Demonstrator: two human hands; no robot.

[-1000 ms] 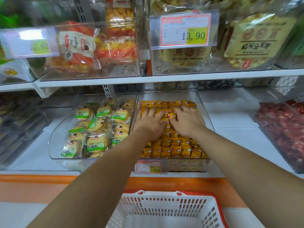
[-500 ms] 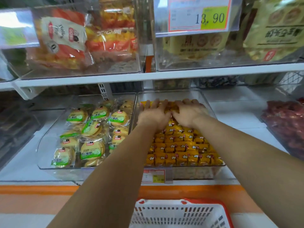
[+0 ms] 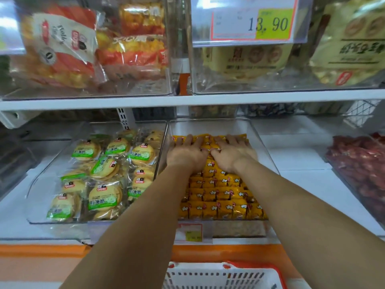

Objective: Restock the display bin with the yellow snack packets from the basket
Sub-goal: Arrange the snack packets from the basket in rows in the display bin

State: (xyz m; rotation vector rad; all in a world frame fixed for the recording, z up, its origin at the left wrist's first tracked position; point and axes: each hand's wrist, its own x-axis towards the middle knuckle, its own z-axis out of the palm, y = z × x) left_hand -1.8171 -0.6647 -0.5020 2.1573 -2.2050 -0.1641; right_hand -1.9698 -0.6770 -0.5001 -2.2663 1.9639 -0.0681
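Two bare hands are shown laid side by side on yellow snack packets [image 3: 218, 197] inside one clear display bin [image 3: 256, 130] on a lower shop shelf. The left hand [image 3: 185, 152] and the right hand [image 3: 233, 155] are held flat, palms down, fingers straight and slightly spread, pressed on the rearmost packets; nothing is grasped. The packets are packed in tidy rows across the bin floor. About four rows can be counted in front of the hands; the rows beneath the hands and forearms are covered, so no total can be given.

Just to the left, one second clear bin [image 3: 52, 163] is seen, filled with over ten overlapping round biscuit packs [image 3: 104, 170] with green labels. At the right edge, one bin of red-wrapped goods [image 3: 358, 163] is cut off. Two large bins of bagged snacks are set on the upper shelf [image 3: 187, 101], and one price tag [image 3: 252, 24] reading 13.90 is fixed there; its smaller print is blurred. One small label [image 3: 189, 232] at the display bin's front cannot be read.

One white basket [image 3: 220, 276] with a red rim is cut off at the bottom edge; its contents cannot be made out
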